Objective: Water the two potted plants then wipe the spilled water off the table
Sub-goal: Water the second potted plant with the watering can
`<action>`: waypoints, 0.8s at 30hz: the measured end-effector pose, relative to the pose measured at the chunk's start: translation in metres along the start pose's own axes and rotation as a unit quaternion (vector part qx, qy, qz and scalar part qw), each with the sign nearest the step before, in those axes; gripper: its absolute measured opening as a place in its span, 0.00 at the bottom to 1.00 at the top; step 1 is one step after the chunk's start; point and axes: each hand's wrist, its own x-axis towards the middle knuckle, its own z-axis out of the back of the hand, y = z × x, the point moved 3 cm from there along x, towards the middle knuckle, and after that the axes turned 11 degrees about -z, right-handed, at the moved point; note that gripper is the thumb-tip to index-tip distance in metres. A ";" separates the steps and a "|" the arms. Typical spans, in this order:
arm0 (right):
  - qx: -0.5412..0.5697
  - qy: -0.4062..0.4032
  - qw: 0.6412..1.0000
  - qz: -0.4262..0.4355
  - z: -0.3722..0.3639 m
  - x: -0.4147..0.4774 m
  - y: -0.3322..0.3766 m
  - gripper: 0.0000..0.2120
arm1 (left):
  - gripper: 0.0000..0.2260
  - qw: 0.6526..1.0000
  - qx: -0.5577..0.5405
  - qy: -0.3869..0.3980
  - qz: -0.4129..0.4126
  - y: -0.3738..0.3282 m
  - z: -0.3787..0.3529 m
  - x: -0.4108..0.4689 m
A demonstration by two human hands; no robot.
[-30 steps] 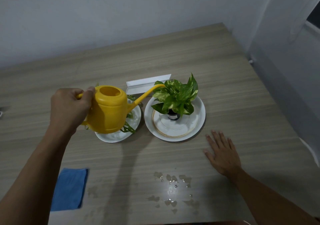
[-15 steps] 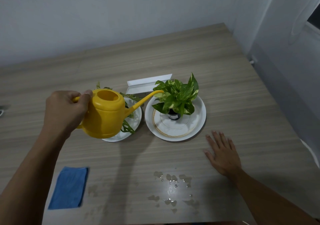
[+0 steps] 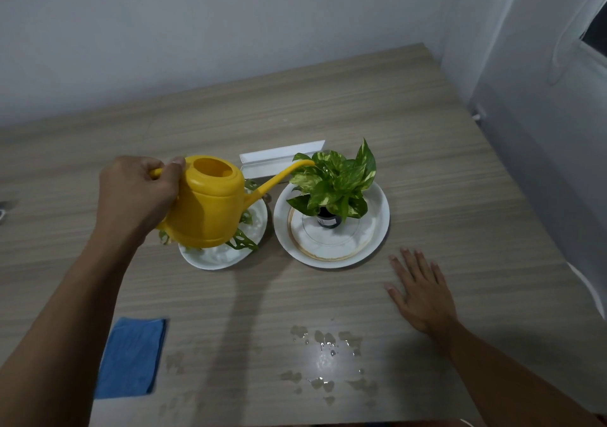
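Note:
My left hand [image 3: 138, 196] grips the handle of a yellow watering can [image 3: 213, 206], held in the air over the left potted plant [image 3: 243, 242], which is mostly hidden behind the can. The can's spout tip reaches the leaves of the right potted plant [image 3: 335, 183], a variegated green plant in a small dark pot. Each plant stands on a white plate: the left plate [image 3: 216, 257], the right plate [image 3: 331, 249]. My right hand [image 3: 420, 292] lies flat and open on the table, right of the spilled water [image 3: 325, 357]. A folded blue cloth [image 3: 131, 357] lies at the near left.
The wooden table [image 3: 427, 170] meets a white wall at the back and right. A white angled strip [image 3: 279, 160] lies behind the plates. The table's near edge runs along the bottom of the view.
The watering can dipped toward me and then came back up a little; its spout stays at the right plant's leaves. My right hand has not moved.

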 end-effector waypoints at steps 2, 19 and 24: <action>-0.004 0.000 1.000 -0.001 0.000 0.000 0.000 0.33 | 0.25 1.000 0.011 0.000 -0.008 -0.001 0.002 0.002; 0.000 -0.006 1.000 -0.005 -0.004 0.002 -0.001 0.33 | 0.23 0.996 0.048 0.047 -0.054 -0.024 0.008 0.009; 0.003 -0.008 1.000 -0.003 -0.005 0.001 -0.001 0.33 | 0.23 0.996 0.055 0.045 -0.052 -0.029 0.006 0.014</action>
